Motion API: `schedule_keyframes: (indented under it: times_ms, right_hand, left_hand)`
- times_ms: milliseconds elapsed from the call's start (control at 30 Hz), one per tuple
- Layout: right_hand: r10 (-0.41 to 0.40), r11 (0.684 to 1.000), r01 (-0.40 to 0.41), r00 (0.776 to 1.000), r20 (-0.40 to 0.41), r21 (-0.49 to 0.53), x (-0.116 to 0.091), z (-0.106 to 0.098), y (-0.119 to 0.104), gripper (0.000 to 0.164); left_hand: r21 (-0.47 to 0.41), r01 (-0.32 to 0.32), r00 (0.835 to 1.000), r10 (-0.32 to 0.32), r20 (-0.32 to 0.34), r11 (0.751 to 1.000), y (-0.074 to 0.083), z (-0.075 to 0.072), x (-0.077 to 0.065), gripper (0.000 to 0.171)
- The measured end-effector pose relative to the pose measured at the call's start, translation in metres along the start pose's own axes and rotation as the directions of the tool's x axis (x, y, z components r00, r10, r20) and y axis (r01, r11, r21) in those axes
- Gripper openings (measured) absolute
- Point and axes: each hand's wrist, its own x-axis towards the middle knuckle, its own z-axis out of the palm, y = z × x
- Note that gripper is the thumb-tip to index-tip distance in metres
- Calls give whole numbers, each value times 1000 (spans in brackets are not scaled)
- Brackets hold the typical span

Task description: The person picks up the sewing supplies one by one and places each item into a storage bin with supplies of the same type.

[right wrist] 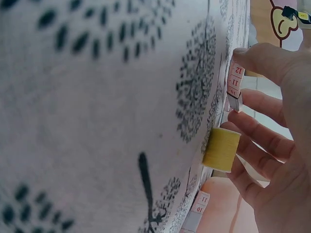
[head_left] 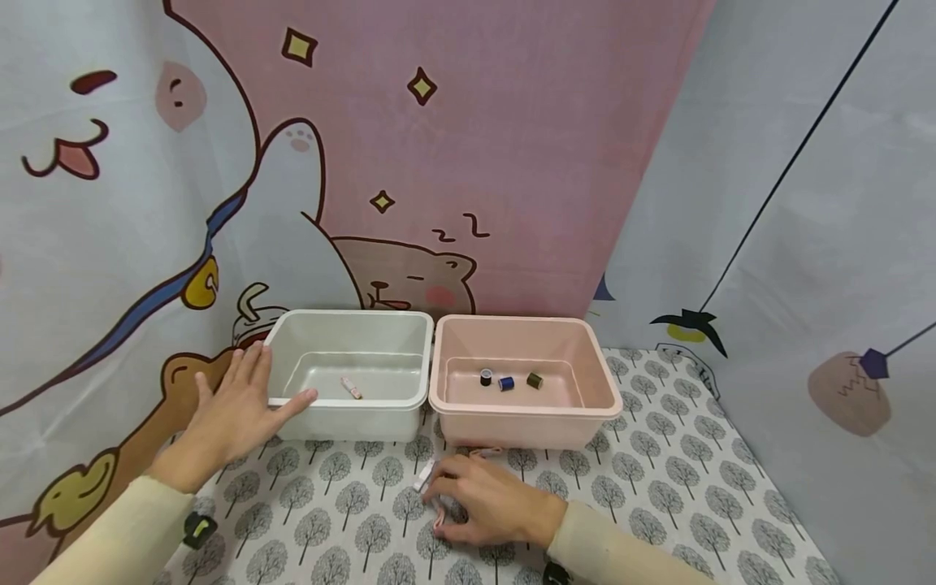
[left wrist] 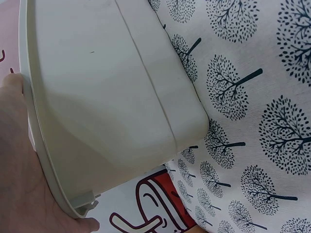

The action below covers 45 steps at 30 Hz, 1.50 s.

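My left hand (head_left: 237,406) lies at the front left corner of the white bin (head_left: 344,422), fingers spread, along its rim in the left wrist view. My right hand (head_left: 493,500) is low over the cloth before the bins, fingers bent and apart. Its thumb tip meets the end of a pink and white tape measure (right wrist: 235,80). A yellow thread spool (right wrist: 222,149) stands close against the other fingertips. A second tape measure (right wrist: 198,208) lies farther off, beside the pink bin (head_left: 526,426). Inside the white bin is another small tape measure (head_left: 351,387).
The pink bin holds a black spool (head_left: 486,377), a blue spool (head_left: 506,383) and a green spool (head_left: 535,380). Both bins stand side by side on a tree-print cloth (head_left: 658,487), against a cartoon-print curtain (head_left: 512,162).
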Motion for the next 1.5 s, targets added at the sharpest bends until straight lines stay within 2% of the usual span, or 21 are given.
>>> schedule_keyframes:
  times_ms: [233, 467, 733, 900, 1200, 1500]
  right_hand:
    - [-8, 999, 9, 1000, -12, 37, 2, -1, 2, 41]
    - [9, 984, -8, 1000, -4, 177, 4, -3, 4, 41]
    - [-29, 967, 44, 997, -65, 250, 7, -10, 7, 40]
    - [-52, 971, 73, 994, -96, 228, 8, -14, 7, 40]
    - [-50, 981, 74, 990, -133, 178, 13, -32, 2, 46]
    - [-94, 984, 122, 974, -205, 128, 16, -50, 2, 44]
  left_hand:
    - [2, -2, 1000, 2, -6, 1000, 1, -1, 1, 129]
    - [1, -1, 1000, 2, -8, 1000, 2, -2, 2, 130]
    - [2, -5, 1000, 5, -17, 1000, 0, -3, 4, 130]
    - [-3, -4, 1000, 4, -17, 1000, -1, -3, 2, 129]
    - [-4, -3, 1000, 3, -13, 1000, -2, -2, 0, 129]
    - [-1, 0, 1000, 0, 1, 1000, -1, 1, -1, 130]
